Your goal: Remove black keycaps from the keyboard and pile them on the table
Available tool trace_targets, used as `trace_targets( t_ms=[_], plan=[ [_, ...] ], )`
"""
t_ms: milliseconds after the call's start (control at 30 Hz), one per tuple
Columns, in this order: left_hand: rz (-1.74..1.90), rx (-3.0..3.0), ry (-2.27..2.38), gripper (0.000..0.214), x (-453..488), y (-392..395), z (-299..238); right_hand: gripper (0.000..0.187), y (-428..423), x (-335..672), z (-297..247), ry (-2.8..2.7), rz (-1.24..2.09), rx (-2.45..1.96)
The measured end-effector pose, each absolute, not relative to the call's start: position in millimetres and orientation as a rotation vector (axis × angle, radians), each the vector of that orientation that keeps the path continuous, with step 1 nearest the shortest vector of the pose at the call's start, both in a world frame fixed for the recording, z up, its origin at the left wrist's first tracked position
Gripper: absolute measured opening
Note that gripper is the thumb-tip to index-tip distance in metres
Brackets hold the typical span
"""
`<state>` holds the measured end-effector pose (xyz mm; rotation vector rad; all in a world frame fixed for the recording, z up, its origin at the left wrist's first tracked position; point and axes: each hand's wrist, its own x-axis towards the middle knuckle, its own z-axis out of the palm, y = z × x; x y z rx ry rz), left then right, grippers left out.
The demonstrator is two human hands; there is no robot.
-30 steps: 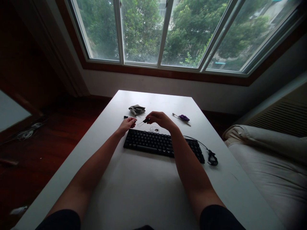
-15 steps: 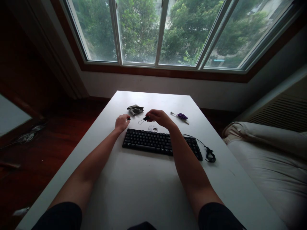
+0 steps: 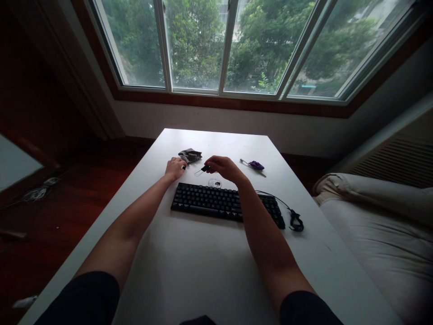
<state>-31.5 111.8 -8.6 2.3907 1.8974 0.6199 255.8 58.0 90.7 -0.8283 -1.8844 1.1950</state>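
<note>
My right hand (image 3: pixel 223 167) is closed on the black handle of a wire keycap puller (image 3: pixel 204 168), whose thin wire loops point left over the table. Facing it, my left hand (image 3: pixel 175 168) has its fingers pinched around a small black keycap (image 3: pixel 183 168), just in front of a crumpled grey cloth (image 3: pixel 190 155). Nearer to me lies a black keyboard (image 3: pixel 206 201), partly covered by my right forearm. Between the keyboard and the puller sits a small clear round dish (image 3: pixel 214 183) with something dark in it, too small to make out.
A purple bundle (image 3: pixel 256 165) lies against a thin stick-like tool at the back right of the white table (image 3: pixel 189 253). The keyboard's bundled cable (image 3: pixel 297 222) rests right of it. A pale padded seat (image 3: pixel 368 230) stands beside the table; a window rises beyond.
My left hand has shifted slightly forward and right, closer to the grey cloth, with its fingers turned further down. My right hand stays nearly still with the keycap puller.
</note>
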Motion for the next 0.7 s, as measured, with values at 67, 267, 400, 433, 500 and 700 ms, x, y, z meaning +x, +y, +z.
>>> trace_targets(
  t_ms=[67,267,400,433,500,700],
  plan=[
    [0.582,2.376,1.922,0.025,-32.6,113.5,-10.0,0.036,58.2,255.5,90.4,-1.885,1.189,-0.825],
    [0.561,2.367,1.947,0.031,-34.8,113.5,-12.6,0.034,57.3,254.6,89.6,-1.892,1.181,-0.819],
    [0.598,2.377,1.944,0.031,-39.0,113.7,-15.2,0.034,57.9,255.4,88.6,-1.902,1.177,-0.833],
    [0.603,2.381,1.948,0.031,-40.4,114.1,-16.0,0.034,58.5,255.5,88.0,-1.906,1.175,-0.835],
    [0.606,2.384,1.964,0.03,-43.4,115.5,-17.3,0.034,60.0,255.6,86.5,-1.912,1.169,-0.837],
    [0.609,2.378,1.974,0.024,-49.0,120.0,-19.4,0.033,63.1,255.8,82.4,-1.929,1.158,-0.83]
  ],
)
